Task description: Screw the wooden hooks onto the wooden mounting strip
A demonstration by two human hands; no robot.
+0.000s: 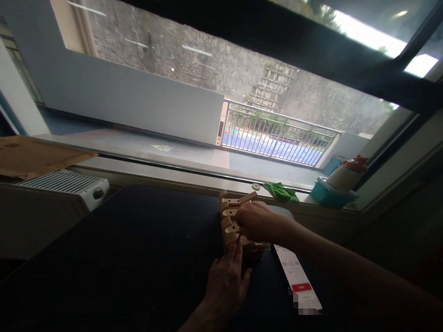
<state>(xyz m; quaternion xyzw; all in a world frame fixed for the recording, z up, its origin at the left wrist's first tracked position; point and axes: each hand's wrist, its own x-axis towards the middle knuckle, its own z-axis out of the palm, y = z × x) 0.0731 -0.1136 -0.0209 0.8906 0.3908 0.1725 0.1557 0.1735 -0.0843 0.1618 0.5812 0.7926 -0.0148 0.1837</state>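
Observation:
A light wooden assembly [228,223] with rounded pieces and dark holes stands on the dark table. My left hand [226,279] reaches up from below, fingers stretched out and thumb apart, with the fingertips touching the near end of the wood. Over the right side of the assembly, my right hand [258,221] is closed, fingers curled down toward the holed pieces. Whatever it pinches is hidden behind the fingers. A loose-looking wooden strip [248,198] slants out at the far end. Beneath my right wrist, more small pieces [261,247] show dimly.
A phone [297,276] showing a timer lies to the right on the dark table [138,249]. Along the window sill are a tape roll [255,186], a green cloth [282,192] and a teal box [328,193]. A radiator [69,189] stands left, with brown cardboard [38,157] on top.

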